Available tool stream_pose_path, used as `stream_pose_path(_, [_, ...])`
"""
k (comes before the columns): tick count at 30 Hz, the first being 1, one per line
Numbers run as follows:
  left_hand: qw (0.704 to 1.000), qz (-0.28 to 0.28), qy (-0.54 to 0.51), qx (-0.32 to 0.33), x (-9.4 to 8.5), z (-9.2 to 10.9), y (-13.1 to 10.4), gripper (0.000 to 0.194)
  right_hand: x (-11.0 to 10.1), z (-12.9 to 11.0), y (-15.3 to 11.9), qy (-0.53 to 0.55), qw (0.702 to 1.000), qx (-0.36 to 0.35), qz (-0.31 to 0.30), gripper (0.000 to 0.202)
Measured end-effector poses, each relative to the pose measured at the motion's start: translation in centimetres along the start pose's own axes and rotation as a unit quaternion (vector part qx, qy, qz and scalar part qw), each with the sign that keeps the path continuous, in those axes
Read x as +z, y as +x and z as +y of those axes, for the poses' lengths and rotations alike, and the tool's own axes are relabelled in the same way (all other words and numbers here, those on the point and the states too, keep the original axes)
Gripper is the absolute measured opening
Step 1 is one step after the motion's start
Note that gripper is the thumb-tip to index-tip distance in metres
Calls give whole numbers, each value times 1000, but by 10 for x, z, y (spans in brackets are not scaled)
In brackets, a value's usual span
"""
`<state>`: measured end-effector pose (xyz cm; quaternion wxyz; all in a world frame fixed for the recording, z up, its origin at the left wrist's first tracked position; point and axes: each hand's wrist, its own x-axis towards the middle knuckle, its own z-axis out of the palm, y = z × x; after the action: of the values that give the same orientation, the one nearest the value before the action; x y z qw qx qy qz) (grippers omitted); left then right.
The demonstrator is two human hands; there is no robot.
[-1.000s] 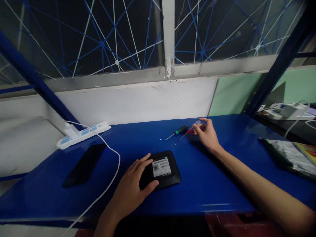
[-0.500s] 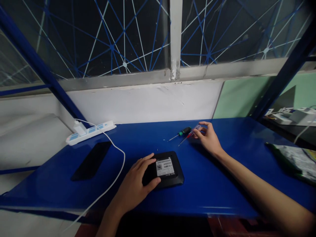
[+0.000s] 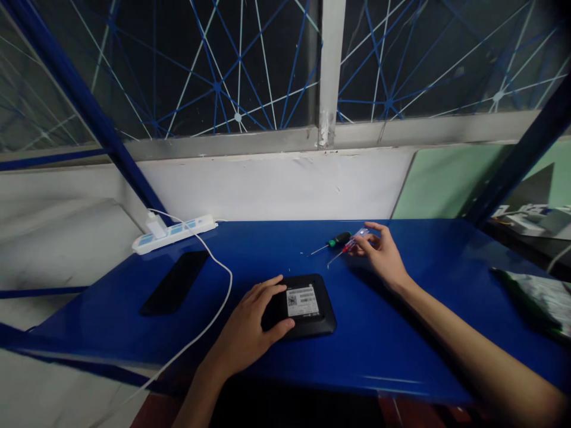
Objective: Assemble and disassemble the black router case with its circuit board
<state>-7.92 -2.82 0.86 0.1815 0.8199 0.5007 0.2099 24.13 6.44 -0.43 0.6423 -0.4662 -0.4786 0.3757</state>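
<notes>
My left hand [image 3: 252, 318] grips the left part of a flat black device [image 3: 328, 315], its thumb near the front and fingers along the far side. The device lies on the blue table, and a white label [image 3: 303, 301] with a printed code faces up. Behind it to the right, my right hand [image 3: 381, 252] has its fingers at the clear handle of a screwdriver [image 3: 355, 238] with a red collar. A tiny pale piece shows at that screwdriver's tip. Just left of it lies another screwdriver [image 3: 338, 240] with a black and green handle.
A white power strip [image 3: 176, 233] with a plugged-in charger stands at the back left. Its white cable [image 3: 231, 279] curves across the table beside a dark flat panel [image 3: 176, 282]. Tiny bits lie behind the device. A silvery bag [image 3: 535, 300] is at the right.
The view has shifted a little, so everything sits slightly further right. Both hands stay in nearly the same places relative to the device and the screwdrivers.
</notes>
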Motion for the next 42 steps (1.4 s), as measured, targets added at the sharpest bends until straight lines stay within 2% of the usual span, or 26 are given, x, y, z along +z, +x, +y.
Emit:
stream_pose_path(9, [1000,-4,11,-12,0,1,0,61,15,-13,-15,54,997,44,-25,63])
stream_pose_path(15, [999,-22,26,6,-1,3,2,75,25,-20,-27,65,995,50,-53,63])
stream_pose_path(25, [1000,-16,8,9,0,2,0,72,26,-23,-30,13,997,32,-72,59])
stream_pose_path(32, [1000,-18,15,5,1,1,0,73,28,-24,-33,40,996,50,-67,60])
stream_pose_path(42, [1000,-18,10,5,2,0,0,72,23,-18,-29,20,997,30,-63,56])
